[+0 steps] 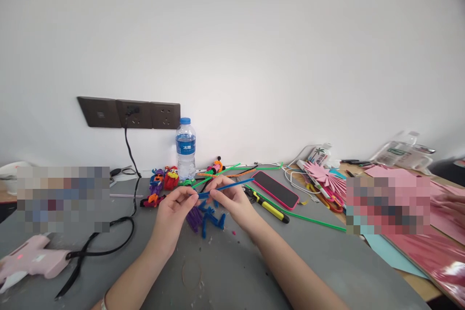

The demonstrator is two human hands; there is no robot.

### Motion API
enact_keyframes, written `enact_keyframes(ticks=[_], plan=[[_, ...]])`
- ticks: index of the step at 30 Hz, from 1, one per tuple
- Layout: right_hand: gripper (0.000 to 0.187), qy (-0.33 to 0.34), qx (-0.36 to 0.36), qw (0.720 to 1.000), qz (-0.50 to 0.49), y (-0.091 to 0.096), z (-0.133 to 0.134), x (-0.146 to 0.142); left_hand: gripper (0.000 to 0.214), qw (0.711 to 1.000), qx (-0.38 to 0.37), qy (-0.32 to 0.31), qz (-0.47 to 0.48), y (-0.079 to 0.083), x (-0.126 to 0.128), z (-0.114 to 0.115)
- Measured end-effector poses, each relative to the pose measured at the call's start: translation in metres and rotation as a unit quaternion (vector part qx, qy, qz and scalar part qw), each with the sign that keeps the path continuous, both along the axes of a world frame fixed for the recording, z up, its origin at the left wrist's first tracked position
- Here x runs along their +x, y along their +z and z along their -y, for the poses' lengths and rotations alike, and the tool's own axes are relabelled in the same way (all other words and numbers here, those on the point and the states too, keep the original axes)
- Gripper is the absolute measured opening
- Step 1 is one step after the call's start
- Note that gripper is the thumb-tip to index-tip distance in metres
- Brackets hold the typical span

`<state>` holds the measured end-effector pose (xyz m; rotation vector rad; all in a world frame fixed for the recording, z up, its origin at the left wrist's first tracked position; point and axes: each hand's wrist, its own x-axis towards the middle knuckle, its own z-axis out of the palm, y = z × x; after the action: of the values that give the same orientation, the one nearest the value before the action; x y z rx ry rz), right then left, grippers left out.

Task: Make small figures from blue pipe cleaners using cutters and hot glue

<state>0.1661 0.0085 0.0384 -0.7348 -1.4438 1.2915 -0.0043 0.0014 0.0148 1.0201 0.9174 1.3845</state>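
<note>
My left hand [173, 209] and my right hand [229, 198] are raised a little over the grey table [225, 271], fingertips almost meeting. Both pinch one blue pipe cleaner [227, 187], which runs from between the fingertips up and to the right. Under the hands lie bent blue and purple pipe cleaner pieces [205, 218]. Small pipe cleaner figures [163, 181] stand just beyond my left hand.
A water bottle [185, 148] stands by the wall under a socket strip [129, 114]. A pink-cased phone [276, 189], a yellow utility knife [267, 204] and green pipe cleaners [308, 219] lie right. A pink glue gun [31, 261] lies left; pink paper [414, 223] lies far right.
</note>
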Motion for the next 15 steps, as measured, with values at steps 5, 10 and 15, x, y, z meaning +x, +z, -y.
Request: enact_keyframes(ticks=[5, 10, 15], plan=[[0.029, 0.025, -0.018, 0.999, 0.017, 0.0034, 0.0002, 0.0055, 0.03, 1.0, -0.019, -0.004, 0.013, 0.007, 0.001, 0.0002], [0.028, 0.047, -0.007, 0.999, 0.025, -0.0018, -0.0024, 0.0067, 0.03, 1.0, 0.0, -0.006, -0.014, 0.0063, 0.001, 0.0], [0.029, 0.051, 0.004, 0.999, 0.011, -0.0021, -0.0021, 0.0041, 0.025, 0.998, 0.036, 0.0, -0.044, 0.0017, 0.0008, -0.0005]])
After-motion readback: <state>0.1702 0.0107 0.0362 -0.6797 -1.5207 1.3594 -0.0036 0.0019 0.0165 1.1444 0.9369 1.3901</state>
